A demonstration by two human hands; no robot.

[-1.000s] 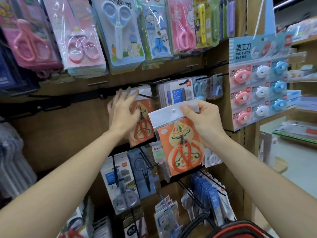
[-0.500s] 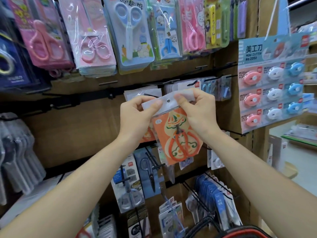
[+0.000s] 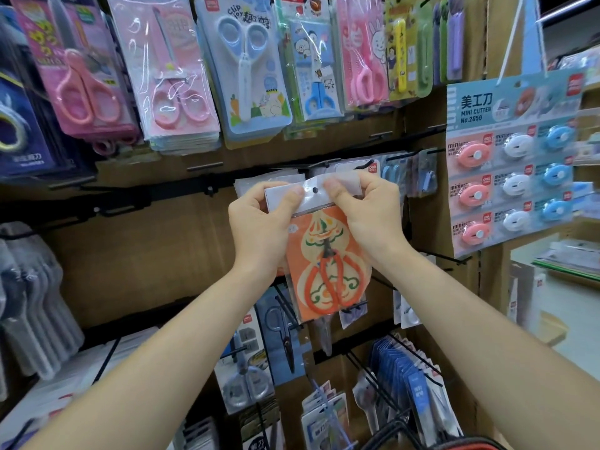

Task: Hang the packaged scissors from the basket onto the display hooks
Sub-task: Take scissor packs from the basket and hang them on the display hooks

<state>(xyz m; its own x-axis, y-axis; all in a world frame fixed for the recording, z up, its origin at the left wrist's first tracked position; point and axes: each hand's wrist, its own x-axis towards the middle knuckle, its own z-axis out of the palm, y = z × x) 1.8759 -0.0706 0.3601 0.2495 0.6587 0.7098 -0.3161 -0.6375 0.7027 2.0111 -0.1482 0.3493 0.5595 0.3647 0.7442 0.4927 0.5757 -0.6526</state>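
So at that moment you had the orange scissors packet (image 3: 328,277) up in front of the middle row of the rack. It hung straight down with its long axis vertical, scissor handles at the bottom and the white header strip (image 3: 345,182) on top. Both hands were on that strip. Your left hand (image 3: 259,222) pinched the left end and your right hand (image 3: 367,216) pinched the right end, with the thumbs on the front face almost meeting.

The thing that mattered was the hang hole (image 3: 314,190), which sat right in the gap between your two thumbs, facing you. Neither hand was really nearer to it, so it was an even two-handed hold.

The hook itself I couldn't make out. The packet covered it, and I couldn't tell whether the dark dot in the hole was the hook tip or just shadow. A stack of clear-bagged packets (image 3: 256,185) poked out just behind your left fingers, so my guess is the target peg was straight behind, away from you. The push would need to go directly forward with the header kept level.

The basket (image 3: 454,445) was down at the bottom edge, well apart from the packet.
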